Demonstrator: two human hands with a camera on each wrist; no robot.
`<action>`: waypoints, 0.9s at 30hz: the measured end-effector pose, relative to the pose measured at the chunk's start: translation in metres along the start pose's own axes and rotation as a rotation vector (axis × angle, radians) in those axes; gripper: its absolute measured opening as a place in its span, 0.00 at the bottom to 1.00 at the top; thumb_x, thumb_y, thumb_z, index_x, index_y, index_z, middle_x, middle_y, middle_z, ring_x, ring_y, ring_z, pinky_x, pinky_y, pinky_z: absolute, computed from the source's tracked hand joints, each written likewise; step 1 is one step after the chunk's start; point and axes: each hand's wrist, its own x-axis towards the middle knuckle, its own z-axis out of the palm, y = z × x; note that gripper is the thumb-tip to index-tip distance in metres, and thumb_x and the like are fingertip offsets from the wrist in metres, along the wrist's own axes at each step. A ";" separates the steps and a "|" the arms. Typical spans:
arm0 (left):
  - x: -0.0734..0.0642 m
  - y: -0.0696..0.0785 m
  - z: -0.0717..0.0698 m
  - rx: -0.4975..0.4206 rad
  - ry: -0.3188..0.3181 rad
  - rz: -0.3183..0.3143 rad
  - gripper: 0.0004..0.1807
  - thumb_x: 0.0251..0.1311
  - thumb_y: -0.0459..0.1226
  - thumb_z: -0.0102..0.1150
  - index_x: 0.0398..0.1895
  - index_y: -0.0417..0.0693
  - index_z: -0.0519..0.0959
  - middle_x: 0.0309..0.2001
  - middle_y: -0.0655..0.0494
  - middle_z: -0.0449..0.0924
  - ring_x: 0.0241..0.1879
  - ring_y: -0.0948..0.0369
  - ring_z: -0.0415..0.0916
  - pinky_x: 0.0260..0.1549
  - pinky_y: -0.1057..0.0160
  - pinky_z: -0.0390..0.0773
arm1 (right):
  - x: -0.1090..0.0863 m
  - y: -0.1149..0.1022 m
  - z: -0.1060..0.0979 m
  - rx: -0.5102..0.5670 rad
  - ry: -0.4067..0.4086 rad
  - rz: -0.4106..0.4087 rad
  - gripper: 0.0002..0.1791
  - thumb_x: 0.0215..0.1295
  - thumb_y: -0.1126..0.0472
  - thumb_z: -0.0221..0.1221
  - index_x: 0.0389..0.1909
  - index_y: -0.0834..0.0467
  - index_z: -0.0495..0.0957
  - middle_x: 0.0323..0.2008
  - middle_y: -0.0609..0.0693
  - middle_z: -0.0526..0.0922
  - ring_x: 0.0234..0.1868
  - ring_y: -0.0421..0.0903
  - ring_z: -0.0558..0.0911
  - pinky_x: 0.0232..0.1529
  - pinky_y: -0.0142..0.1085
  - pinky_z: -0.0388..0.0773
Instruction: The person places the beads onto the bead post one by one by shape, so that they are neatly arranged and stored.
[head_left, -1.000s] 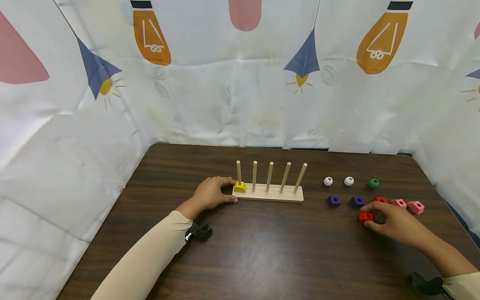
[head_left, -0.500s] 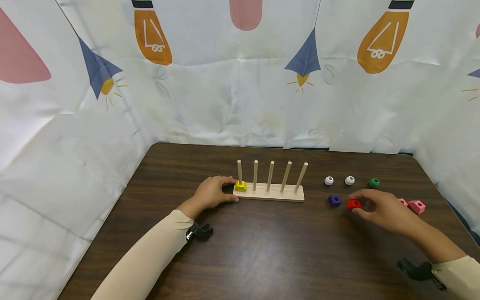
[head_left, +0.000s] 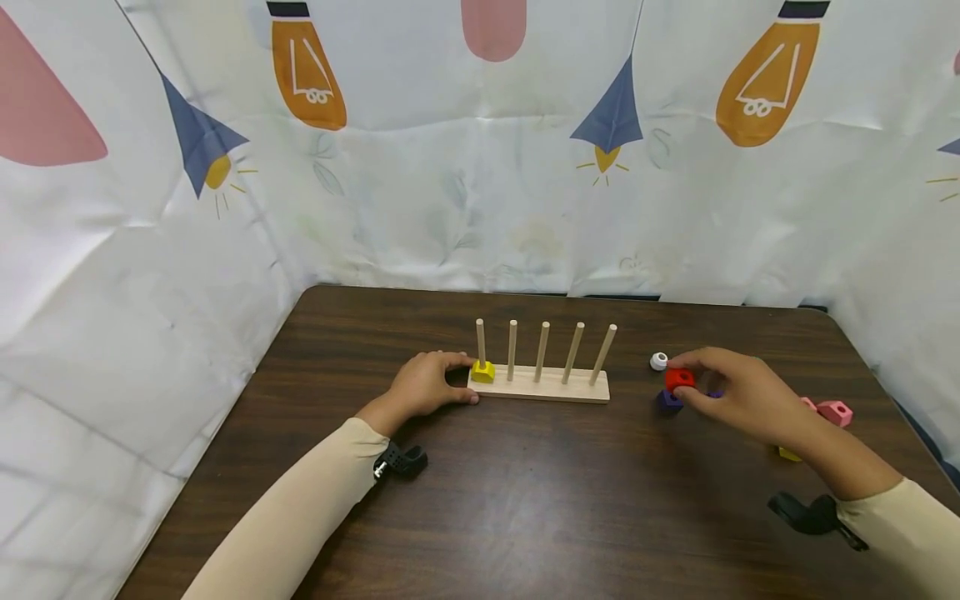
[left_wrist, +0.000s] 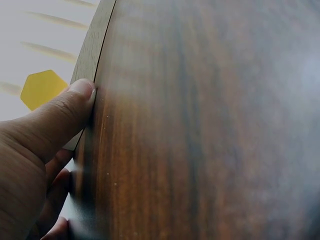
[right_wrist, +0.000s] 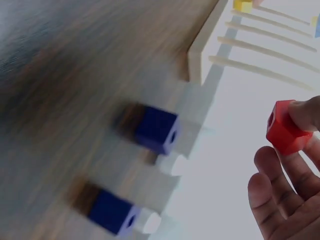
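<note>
My left hand (head_left: 423, 385) holds the left end of a wooden peg board (head_left: 558, 387), thumb along its front edge; in the left wrist view the thumb presses the board's side. Five-sided yellow bead (head_left: 483, 372) sits low on the leftmost of several upright pegs, the others bare. My right hand (head_left: 738, 396) pinches a red bead (head_left: 679, 379) with a hole through it, lifted above the table right of the board. Below it lie two purple beads, one nearer the board (right_wrist: 156, 129) and one farther off (right_wrist: 113, 211).
A round white bead (head_left: 658, 362) lies behind the purple ones, a second white bead (right_wrist: 149, 221) beside it in the right wrist view. Pink beads (head_left: 835, 413) and a partly hidden yellow one (head_left: 789, 454) lie by my right forearm. A patterned curtain (head_left: 480, 208) hangs behind the table.
My right hand has lifted the red bead and carried it left and away from me, over the purple beads. The left hand and the peg board stay in place.
</note>
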 end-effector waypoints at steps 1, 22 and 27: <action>0.000 0.000 0.000 0.000 0.001 0.001 0.35 0.51 0.56 0.78 0.64 0.62 0.82 0.65 0.51 0.78 0.63 0.45 0.75 0.58 0.43 0.74 | 0.003 -0.002 0.000 0.000 0.001 0.000 0.23 0.57 0.66 0.75 0.54 0.51 0.83 0.39 0.38 0.82 0.32 0.36 0.79 0.30 0.33 0.78; 0.000 -0.002 0.001 0.002 0.015 0.012 0.35 0.49 0.58 0.78 0.63 0.63 0.83 0.65 0.53 0.78 0.63 0.46 0.75 0.57 0.43 0.75 | 0.048 -0.041 -0.003 0.059 0.086 -0.001 0.21 0.60 0.65 0.73 0.54 0.56 0.82 0.38 0.42 0.85 0.34 0.37 0.82 0.31 0.32 0.78; 0.001 -0.003 0.001 0.000 0.015 0.012 0.35 0.49 0.58 0.78 0.63 0.64 0.83 0.65 0.53 0.78 0.63 0.46 0.75 0.57 0.43 0.75 | 0.059 -0.049 -0.002 0.094 0.124 -0.032 0.21 0.59 0.67 0.74 0.53 0.56 0.83 0.39 0.43 0.86 0.34 0.38 0.83 0.30 0.33 0.78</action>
